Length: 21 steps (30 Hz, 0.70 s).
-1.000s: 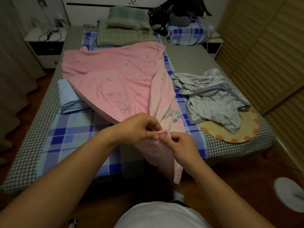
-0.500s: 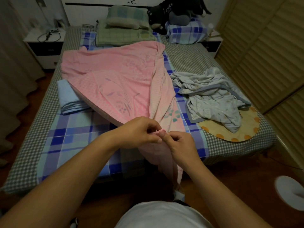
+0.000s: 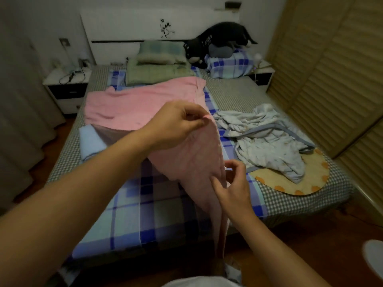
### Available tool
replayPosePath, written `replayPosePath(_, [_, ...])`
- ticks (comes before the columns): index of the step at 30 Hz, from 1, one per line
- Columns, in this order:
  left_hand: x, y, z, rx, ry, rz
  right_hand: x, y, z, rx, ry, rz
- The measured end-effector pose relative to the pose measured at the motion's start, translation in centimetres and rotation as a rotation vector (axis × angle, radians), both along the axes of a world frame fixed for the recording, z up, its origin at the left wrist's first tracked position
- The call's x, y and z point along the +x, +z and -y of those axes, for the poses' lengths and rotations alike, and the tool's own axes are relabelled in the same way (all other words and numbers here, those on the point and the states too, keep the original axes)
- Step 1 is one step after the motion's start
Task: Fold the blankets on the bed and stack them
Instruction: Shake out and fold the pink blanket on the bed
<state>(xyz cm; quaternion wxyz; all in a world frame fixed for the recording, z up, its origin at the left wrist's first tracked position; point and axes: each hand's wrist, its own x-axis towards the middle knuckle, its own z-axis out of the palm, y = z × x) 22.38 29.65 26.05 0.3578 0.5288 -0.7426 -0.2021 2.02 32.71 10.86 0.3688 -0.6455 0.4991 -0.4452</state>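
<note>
A pink blanket (image 3: pixel 132 106) lies across the middle of the bed and hangs from my raised left hand (image 3: pixel 178 123), which pinches a corner of it. Lower down, my right hand (image 3: pixel 232 183) pinches the blanket's hanging edge between thumb and fingers. A folded light blue blanket (image 3: pixel 90 139) sits at the bed's left side, partly under the pink one. A crumpled pale blue-and-white blanket (image 3: pixel 267 137) lies at the right of the bed.
The bed (image 3: pixel 145 212) has a blue plaid sheet over grey gingham. A round yellow mat (image 3: pixel 290 183) lies under the crumpled blanket. Pillows (image 3: pixel 157 52) and a black plush toy (image 3: pixel 217 40) sit at the headboard. A nightstand (image 3: pixel 66 85) stands left, slatted doors (image 3: pixel 331 79) right.
My left hand has lifted the pink corner up and away from my right hand. The right hand has slid down along the hanging edge. My head has tilted up.
</note>
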Motion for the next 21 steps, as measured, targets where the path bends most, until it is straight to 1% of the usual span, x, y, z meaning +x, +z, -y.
replayPosePath(2, [0.1, 3.5, 1.5, -0.04, -0.006, -0.021, 0.4, 2.0, 1.7, -0.181, -0.036, 0.002])
replayPosePath(6, [0.0, 9.8, 4.0, -0.088, -0.011, -0.099, 1.2, 6.4, 5.2, -0.695, -0.117, -0.106])
replayPosePath(8, [-0.2, 12.3, 5.0, -0.094, -0.003, -0.088, 1.3, 8.3, 6.4, -0.826, -0.181, -0.172])
replayPosePath(10, [-0.5, 14.3, 5.9, -0.098, 0.015, -0.044, 1.3, 9.7, 7.3, -0.847, -0.22, -0.165])
replayPosePath(13, [-1.0, 16.0, 6.9, -0.141, 0.054, 0.001, 1.4, 10.9, 8.3, -0.78, -0.227, -0.063])
replayPosePath(16, [-1.8, 16.3, 7.3, -0.192, 0.138, -0.015, 1.5, 11.1, 8.4, -0.703, -0.23, -0.025])
replayPosePath(18, [-2.3, 16.2, 7.5, -0.215, 0.188, -0.049, 1.5, 10.9, 8.2, -0.634, -0.245, -0.057])
replayPosePath(21, [-2.4, 16.5, 7.7, -0.229, 0.254, -0.091, 1.4, 9.8, 7.9, -0.575, -0.287, -0.214])
